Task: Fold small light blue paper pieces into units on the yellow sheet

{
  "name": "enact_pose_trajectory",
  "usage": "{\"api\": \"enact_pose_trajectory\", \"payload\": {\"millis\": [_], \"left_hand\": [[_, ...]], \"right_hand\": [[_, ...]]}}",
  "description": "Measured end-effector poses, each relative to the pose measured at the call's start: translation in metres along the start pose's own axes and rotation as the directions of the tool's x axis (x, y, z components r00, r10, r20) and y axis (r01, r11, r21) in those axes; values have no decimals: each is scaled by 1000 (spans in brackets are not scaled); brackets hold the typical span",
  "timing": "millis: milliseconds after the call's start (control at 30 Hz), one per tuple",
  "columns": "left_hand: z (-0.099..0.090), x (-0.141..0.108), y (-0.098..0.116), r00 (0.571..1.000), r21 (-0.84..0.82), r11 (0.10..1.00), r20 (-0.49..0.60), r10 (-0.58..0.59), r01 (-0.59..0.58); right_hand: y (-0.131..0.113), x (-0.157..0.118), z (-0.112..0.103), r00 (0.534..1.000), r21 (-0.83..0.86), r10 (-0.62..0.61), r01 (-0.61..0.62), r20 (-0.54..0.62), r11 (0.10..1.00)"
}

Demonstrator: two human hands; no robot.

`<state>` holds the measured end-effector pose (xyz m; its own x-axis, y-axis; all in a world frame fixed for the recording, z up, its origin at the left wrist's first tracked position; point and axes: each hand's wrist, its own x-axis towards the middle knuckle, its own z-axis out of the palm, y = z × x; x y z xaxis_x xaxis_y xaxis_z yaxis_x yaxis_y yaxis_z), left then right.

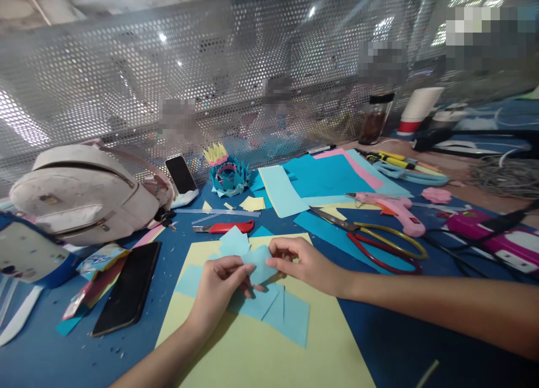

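Observation:
A small light blue paper piece (261,264) is held between my two hands, above a large pale yellow sheet (252,360). My left hand (221,284) pinches its left edge between thumb and fingers. At its right edge, my right hand (297,261) grips it with thumb and index finger. Under and beside the hands lie more light blue pieces (290,315), some overlapping, and another small one (234,241) sits just behind my left hand. A red cutter (231,227) rests beyond the yellow sheet.
Scissors (353,228), a pink glue gun (398,208) and coloured sheets (332,174) lie at the right. A paper flower (229,177) stands at the back. To the left are a black phone (128,287) and a pale bag (92,191). A perforated metal screen (252,68) rises behind.

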<state>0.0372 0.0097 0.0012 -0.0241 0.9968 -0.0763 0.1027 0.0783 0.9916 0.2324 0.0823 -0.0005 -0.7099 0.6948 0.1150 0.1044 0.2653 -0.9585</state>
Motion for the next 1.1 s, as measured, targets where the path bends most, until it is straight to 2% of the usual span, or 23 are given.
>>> {"api": "enact_pose_trajectory", "payload": {"millis": [567,1100], "left_hand": [[-3,1,-3,998,-2,1000,-59,11,-11],[1,-6,-6,992,81,996,-122,42,-32]], "right_hand": [[1,0,1,1000,31,0,-1,3,1000],[-2,2,2,991,100,58,-46,-124,994]]}}
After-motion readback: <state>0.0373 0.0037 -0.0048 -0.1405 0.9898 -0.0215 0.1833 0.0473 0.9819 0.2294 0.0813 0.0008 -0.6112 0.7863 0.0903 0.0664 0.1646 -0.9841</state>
